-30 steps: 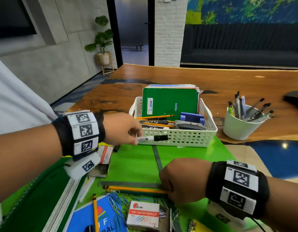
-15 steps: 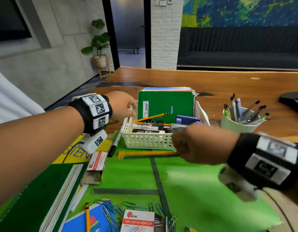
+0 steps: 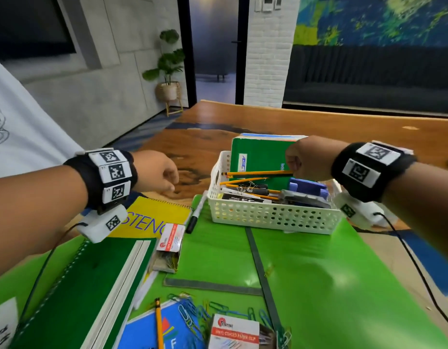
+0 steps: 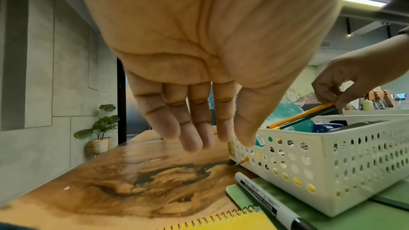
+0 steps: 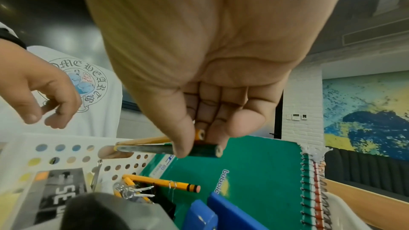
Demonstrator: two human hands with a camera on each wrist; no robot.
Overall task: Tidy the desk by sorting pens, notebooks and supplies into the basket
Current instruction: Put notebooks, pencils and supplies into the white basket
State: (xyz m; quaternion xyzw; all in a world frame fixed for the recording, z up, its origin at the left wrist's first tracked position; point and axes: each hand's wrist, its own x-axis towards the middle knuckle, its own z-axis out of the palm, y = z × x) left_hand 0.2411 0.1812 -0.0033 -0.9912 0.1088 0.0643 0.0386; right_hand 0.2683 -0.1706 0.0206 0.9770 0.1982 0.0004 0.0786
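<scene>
Pencils reach the basket, left hand lets go

The right hand (image 3: 309, 157) has swung up from the green mat and now holds a yellow pencil (image 3: 258, 173) and a dark green pencil (image 5: 168, 149) over the basket (image 3: 270, 217). The left hand (image 3: 156, 173) has pulled off to the left, fingers loose, and the marker (image 3: 196, 214) it held lies beside the basket.

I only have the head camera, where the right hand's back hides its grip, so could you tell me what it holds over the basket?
Observer: The right hand pinches two pencils together, a yellow pencil and a dark green pencil.
Operator: Thank you; is the left hand carrying anything?
Observer: No, the left hand hangs empty, fingers relaxed, beside the basket.
Operator: Does anything stick out of the basket?
Observer: One pencil tip pokes through a hole in its end wall.
</scene>
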